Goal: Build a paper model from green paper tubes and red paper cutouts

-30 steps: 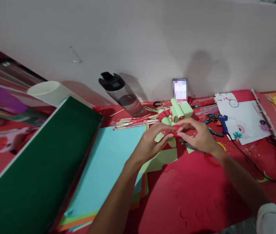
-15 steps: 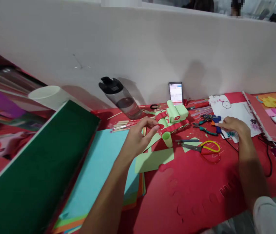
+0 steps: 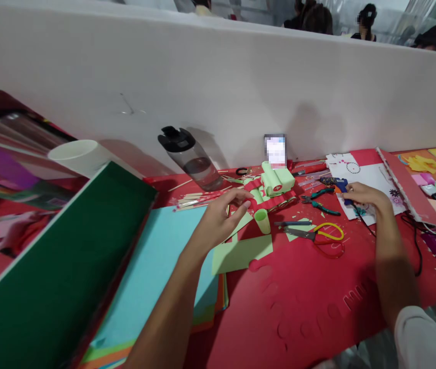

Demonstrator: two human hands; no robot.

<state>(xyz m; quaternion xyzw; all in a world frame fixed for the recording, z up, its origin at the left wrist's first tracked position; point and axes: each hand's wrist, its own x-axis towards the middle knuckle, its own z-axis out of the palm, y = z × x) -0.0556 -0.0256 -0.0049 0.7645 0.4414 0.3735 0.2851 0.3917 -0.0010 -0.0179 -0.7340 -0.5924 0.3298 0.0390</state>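
Observation:
My left hand (image 3: 228, 212) is over the edge of the blue paper, thumb and forefinger curled round what looks like a small red paper disc (image 3: 251, 206). Just beyond the fingertips stands a light green and red paper model (image 3: 277, 183) with a cross on its front. At the right, my right hand (image 3: 368, 197) grips a blue glue gun (image 3: 341, 185) with an orange trigger; its cord trails toward me. A rolled green paper tube (image 3: 262, 221) stands by the model. Teal-handled pliers (image 3: 321, 200) and yellow-and-red-handled scissors (image 3: 318, 234) lie between my hands.
A stack of coloured paper (image 3: 175, 241) and a dark green box (image 3: 67, 261) occupy the left. Behind are a tilted water bottle (image 3: 195, 159), a phone (image 3: 275, 148) and a white partition (image 3: 221, 87). Thin sticks (image 3: 195, 200) lie near the bottle; a black cable (image 3: 414, 236) lies right.
The view has tilted up slightly. My right hand has closed further round the glue gun, which it was touching with its fingertips. My left hand has hardly moved.

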